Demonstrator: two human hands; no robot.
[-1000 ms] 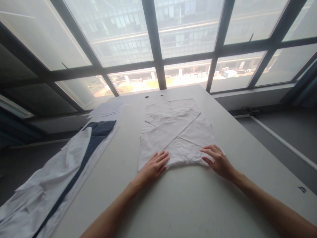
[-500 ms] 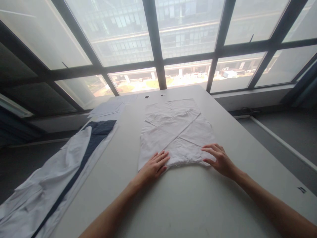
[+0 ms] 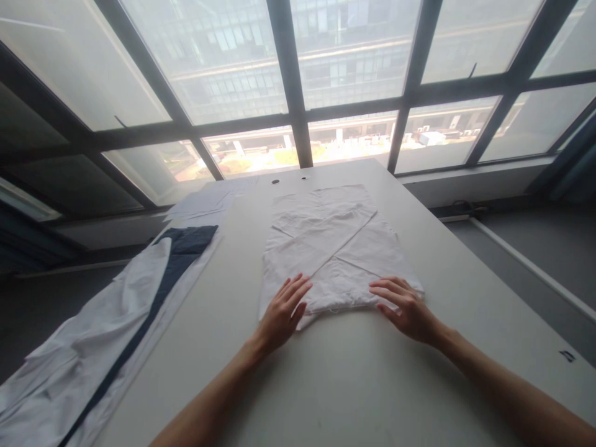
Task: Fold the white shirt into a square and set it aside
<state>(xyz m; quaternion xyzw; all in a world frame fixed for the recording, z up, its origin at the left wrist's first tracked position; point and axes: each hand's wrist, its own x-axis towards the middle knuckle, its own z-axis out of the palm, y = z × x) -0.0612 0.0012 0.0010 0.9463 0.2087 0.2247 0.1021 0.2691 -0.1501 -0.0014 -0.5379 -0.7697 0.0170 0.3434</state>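
A white garment (image 3: 335, 239) lies folded flat on the white table (image 3: 354, 379), with its two sleeve-like strips crossed over its middle. At its near left corner is my left hand (image 3: 284, 310), fingers stretched out over the cloth and the thumb apart. My right hand (image 3: 404, 309) is over the near right corner, fingers extended and the thumb lower, by the near edge. Neither hand grips the cloth; whether the fingertips touch it I cannot tell. The garment's exact kind is not clear from this folded side.
White and dark navy garments (image 3: 107, 310) are heaped along the table's left edge. Behind them lie white sheets (image 3: 200, 202). Two round holes (image 3: 275, 182) pierce the table's far end, before large framed windows (image 3: 344, 56). A small dark mark (image 3: 567, 356) is at the right edge.
My left hand has shifted slightly left and lifted at the palm, showing more of the near left corner. My right hand has moved a little left, inward over the cloth. The garment stays put.
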